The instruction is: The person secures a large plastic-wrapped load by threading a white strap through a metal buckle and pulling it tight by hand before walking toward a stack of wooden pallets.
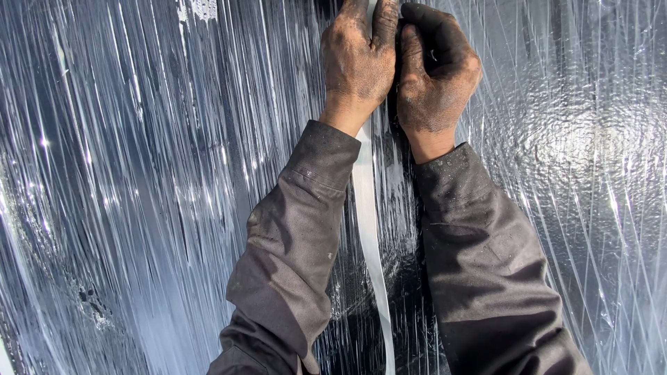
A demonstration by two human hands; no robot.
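Layout of hands, strap and wrapped load. The left hand [358,59] and right hand [434,69] lie side by side, touching, on the wrapped load [139,187]. A strap [368,229] runs down from under the left hand, between the two sleeves [295,257], over the film.

Both hands, L [358,59] & R [434,69], gripping white strap [368,229] vs stretch-wrap [139,194].

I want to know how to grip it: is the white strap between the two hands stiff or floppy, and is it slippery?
The strap probably flexes: it is thin, flat and bends gently as it runs down. Its smooth surface looks rather slippery. The left hand and right hand meet at its top, over shiny wrap.
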